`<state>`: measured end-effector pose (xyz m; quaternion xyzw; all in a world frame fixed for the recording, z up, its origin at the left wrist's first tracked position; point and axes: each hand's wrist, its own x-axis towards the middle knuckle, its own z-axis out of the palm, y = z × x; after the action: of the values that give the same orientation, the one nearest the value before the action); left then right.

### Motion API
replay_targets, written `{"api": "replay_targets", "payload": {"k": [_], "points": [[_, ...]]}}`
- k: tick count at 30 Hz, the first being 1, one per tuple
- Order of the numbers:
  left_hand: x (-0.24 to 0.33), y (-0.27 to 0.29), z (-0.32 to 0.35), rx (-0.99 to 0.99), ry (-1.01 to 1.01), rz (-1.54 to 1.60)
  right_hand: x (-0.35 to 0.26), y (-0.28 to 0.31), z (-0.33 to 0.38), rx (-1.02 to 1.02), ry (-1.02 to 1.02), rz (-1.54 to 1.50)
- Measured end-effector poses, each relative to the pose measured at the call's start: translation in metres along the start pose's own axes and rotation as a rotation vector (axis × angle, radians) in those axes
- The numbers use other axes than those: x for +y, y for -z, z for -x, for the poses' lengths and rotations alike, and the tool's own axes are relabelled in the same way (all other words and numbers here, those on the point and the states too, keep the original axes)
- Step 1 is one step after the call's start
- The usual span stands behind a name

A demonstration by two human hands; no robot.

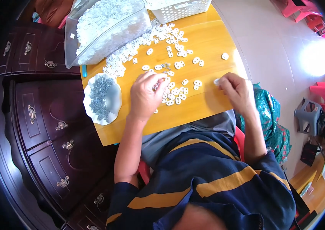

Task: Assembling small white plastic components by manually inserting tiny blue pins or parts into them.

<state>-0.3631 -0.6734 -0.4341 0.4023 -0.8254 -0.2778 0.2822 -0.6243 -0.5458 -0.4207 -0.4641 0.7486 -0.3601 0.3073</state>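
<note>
Likely light, stiff and slippery, the small white plastic pieces (174,91) scattered on the counter (204,105) want fingertip pinches at their edges; left hand (145,96) curls over them, right hand (237,89) pinches one.

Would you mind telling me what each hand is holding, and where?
The right hand pinches a small white piece at its edge; the left hand rests on scattered white pieces, hold unclear.

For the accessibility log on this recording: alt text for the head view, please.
A seated person's left hand rests on scattered small white plastic pieces on a yellow wooden table, while the right hand pinches one piece. A white dish of metal clips sits left.
</note>
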Motion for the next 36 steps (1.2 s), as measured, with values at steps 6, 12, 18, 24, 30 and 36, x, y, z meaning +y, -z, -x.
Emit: {"api": "replay_targets", "payload": {"k": [6,12,18,24,30,36], "points": [[-0.011,-0.007,-0.012,0.048,-0.115,-0.198,0.022,0.016,-0.02,0.205,0.064,0.391],[-0.014,-0.013,-0.019,0.062,-0.166,-0.259,-0.016,0.021,-0.013,0.245,0.178,0.014],[-0.006,-0.015,-0.032,0.034,-0.188,-0.263,-0.124,0.075,0.024,-0.15,0.806,-0.672],[-0.006,-0.012,-0.027,-0.024,-0.219,-0.341,-0.093,0.118,0.067,-0.277,0.802,-0.804],[-0.013,-0.012,-0.032,-0.077,-0.237,-0.385,-0.151,0.062,0.051,-0.398,0.844,-0.913],[-0.01,-0.013,-0.046,-0.146,-0.292,-0.36,-0.09,0.095,0.073,-0.558,0.832,-1.13]]}}
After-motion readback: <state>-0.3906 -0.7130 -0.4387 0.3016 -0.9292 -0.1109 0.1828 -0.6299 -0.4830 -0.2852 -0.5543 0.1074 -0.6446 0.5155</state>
